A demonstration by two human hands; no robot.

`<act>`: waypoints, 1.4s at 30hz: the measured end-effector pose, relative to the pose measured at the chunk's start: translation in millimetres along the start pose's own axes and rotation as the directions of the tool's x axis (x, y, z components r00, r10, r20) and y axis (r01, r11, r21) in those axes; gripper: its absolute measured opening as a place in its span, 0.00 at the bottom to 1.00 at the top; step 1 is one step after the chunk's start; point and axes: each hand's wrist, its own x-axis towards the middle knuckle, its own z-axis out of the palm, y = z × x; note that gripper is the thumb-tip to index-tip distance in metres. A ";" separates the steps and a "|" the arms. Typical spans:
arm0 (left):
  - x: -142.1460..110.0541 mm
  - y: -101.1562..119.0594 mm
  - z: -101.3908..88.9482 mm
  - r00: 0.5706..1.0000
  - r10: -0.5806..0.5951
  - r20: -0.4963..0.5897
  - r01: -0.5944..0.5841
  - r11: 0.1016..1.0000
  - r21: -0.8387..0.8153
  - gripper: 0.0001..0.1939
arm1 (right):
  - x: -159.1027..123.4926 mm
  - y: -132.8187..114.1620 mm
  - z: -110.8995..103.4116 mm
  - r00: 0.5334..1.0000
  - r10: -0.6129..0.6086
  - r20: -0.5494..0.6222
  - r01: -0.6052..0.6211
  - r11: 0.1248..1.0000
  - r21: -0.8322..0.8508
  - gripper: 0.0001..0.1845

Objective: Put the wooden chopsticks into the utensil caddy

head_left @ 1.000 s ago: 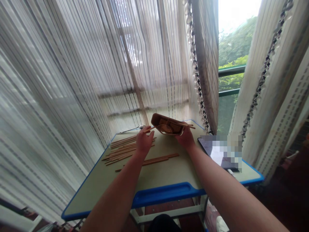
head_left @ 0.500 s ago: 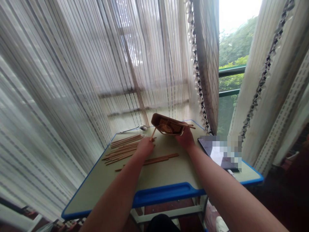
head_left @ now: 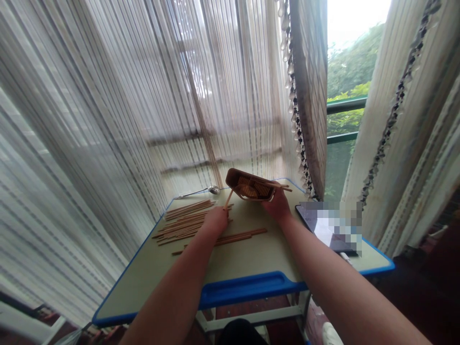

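My right hand [head_left: 278, 205] is closed around the lower right end of a brown slotted chopstick holder [head_left: 247, 184], which is tilted above the table. A pair of chopsticks [head_left: 283, 187] sticks out of the holder past that hand. My left hand [head_left: 217, 216] is closed on a single chopstick [head_left: 229, 198], whose upper end is at the holder's left side; I cannot tell if it touches. Several loose chopsticks [head_left: 183, 226] lie in rows under and left of my left hand. A few more chopsticks [head_left: 244, 235] lie nearer me, partly hidden by my left forearm.
The table [head_left: 251, 261] has a blue rim and a blue front groove. A metal ladle [head_left: 212, 190] lies at its back left edge. A tablet [head_left: 327, 230], partly pixelated, lies at the right with a small white object [head_left: 345, 258] by it. Sheer curtains [head_left: 215, 96] hang behind.
Hardly anything differs. The view has shifted very slightly, and both hands keep their holds on the chopstick and the holder.
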 end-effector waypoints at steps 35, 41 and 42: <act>5.3 1.8 0.0 0.697 0.076 -0.713 -0.427 0.842 -0.328 0.15 | -1.1 -1.5 0.2 1.000 0.017 -0.011 -0.017 1.000 -0.005 0.30; -5.9 5.9 -5.2 0.447 0.062 -0.893 -0.602 0.759 -0.248 0.14 | -2.0 -2.3 -0.1 0.999 0.045 0.008 -0.045 0.999 -0.011 0.29; -8.7 6.6 -5.9 0.425 0.064 -0.903 -0.624 0.743 -0.241 0.13 | -2.1 -2.3 0.0 0.999 0.045 0.010 -0.044 0.999 -0.016 0.30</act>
